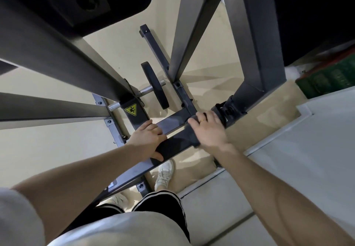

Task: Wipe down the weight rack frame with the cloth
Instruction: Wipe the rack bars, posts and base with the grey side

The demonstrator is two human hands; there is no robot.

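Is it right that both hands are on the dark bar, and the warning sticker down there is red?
Not quite. Both the left hand and right hand are on the dark bar, but the warning sticker is yellow, not red, as the head view shows.

White shoe (164, 174), green books (326, 78)

A home workout corner, by the look of it — a grey steel weight rack frame (192, 34) stands on a pale beige floor (48, 149), with a black weight plate (154, 85) on a chrome peg (151, 88) and a yellow warning sticker (131, 109) — while green books (326, 78) lie stacked close by.
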